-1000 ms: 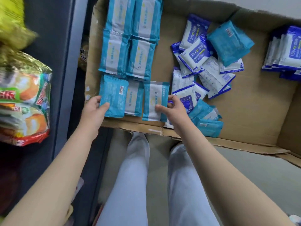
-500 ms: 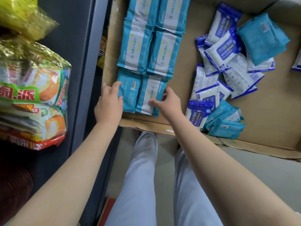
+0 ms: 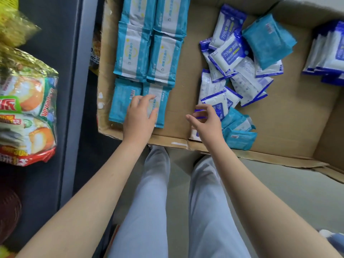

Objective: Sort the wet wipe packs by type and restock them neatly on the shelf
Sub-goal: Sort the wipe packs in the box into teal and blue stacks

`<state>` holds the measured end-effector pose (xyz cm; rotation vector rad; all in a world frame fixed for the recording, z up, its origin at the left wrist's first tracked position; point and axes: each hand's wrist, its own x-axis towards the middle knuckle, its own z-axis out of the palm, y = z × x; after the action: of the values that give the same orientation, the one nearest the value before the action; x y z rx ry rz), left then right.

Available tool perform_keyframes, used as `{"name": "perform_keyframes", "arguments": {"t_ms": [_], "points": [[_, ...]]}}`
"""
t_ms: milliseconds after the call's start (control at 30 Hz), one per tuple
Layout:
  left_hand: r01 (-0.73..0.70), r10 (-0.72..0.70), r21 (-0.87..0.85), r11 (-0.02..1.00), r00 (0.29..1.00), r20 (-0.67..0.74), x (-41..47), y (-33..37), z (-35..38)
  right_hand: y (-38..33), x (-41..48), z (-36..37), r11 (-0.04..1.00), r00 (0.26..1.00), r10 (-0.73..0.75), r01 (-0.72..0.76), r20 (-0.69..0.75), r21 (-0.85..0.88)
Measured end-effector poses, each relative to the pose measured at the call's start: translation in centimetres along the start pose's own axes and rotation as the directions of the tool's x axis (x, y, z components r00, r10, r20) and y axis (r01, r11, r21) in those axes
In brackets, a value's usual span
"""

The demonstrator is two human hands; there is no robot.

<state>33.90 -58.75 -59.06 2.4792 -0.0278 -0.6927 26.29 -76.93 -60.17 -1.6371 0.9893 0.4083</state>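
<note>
Left hand (image 3: 139, 116) rests loose-fingered on the nearest teal packs (image 3: 130, 51) rowed in the box (image 3: 288, 118), right hand (image 3: 204, 121) hovers slack and empty beside jumbled blue packs (image 3: 230, 53), snack bags (image 3: 28, 101) leftward

This is a shop, seen at a restocking spot beside the shelving. A wide, shallow cardboard tray (image 3: 186, 144) holds many copies of the same small packaged goods. Teal wipe packs (image 3: 130, 53) lie in 2 tidy columns at its left, and blue-and-white wipe packs (image 3: 229, 53) marked 75% sit in a loose heap at its middle. A further row of blue-and-white packs (image 3: 331, 49) is pressed close together at the far right. Just left of the tray rises a dark grey shelf upright (image 3: 74, 90). Beyond it sit bright printed snack bags (image 3: 28, 108), several alike and stacked together, with a plain grey floor (image 3: 279, 202) below
</note>
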Motion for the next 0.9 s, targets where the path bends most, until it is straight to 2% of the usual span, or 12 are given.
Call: {"name": "perform_keyframes", "arguments": {"t_ms": [133, 267, 400, 500, 567, 633, 700, 767, 833, 900], "points": [[-0.034, 0.051, -0.115, 0.993, 0.988, 0.146, -0.8, 4.5, 4.5, 2.6, -0.7, -6.2, 1.0, 0.999, 0.011, -0.012, -0.053, -0.018], [-0.073, 0.12, -0.181, 0.981, 0.957, 0.264, -1.4, 9.0, 9.5, 6.7, 0.3, -11.7, 0.967, 0.99, -0.033, -0.003, -0.139, -0.254], [0.048, 0.054, -0.252, 0.967, 0.923, 0.381, -1.6, 12.5, 13.9, 10.4, 1.9, -15.7, 0.945, 0.998, 0.055, -0.058, -0.018, -0.32], [0.122, -0.021, -0.235, 0.964, 0.92, 0.39, -1.7, 13.4, 16.1, 11.5, 3.0, -17.4, 0.928, 0.995, 0.059, -0.027, 0.076, -0.371], [0.141, -0.059, -0.199, 0.97, 0.928, 0.369, -1.6, 13.6, 16.9, 11.8, 3.7, -18.3, 0.856, 0.994, 0.037, 0.024, 0.108, -0.516], [0.15, -0.085, -0.165, 0.975, 0.933, 0.349, -1.7, 13.8, 17.5, 11.9, 4.0, -19.3, 0.767, 0.995, 0.035, 0.035, 0.096, -0.64], [0.157, -0.104, -0.132, 0.979, 0.935, 0.338, -1.9, 14.1, 18.0, 12.5, 4.3, -20.5, 0.725, 0.998, 0.042, 0.008, 0.055, -0.688], [0.151, -0.114, -0.093, 0.984, 0.941, 0.318, -2.3, 14.5, 18.5, 13.5, 4.5, -22.0, 0.809, 0.997, 0.073, -0.06, 0.0, -0.584], [0.119, -0.105, -0.031, 0.992, 0.951, 0.292, -2.5, 14.8, 19.1, 14.2, 4.3, -23.5, 0.94, 0.989, 0.134, -0.149, -0.068, -0.307], [0.079, -0.084, 0.027, 0.996, 0.956, 0.283, -2.8, 15.2, 19.7, 14.7, 3.8, -25.0, 0.974, 0.979, 0.173, -0.186, -0.11, -0.132]]}}
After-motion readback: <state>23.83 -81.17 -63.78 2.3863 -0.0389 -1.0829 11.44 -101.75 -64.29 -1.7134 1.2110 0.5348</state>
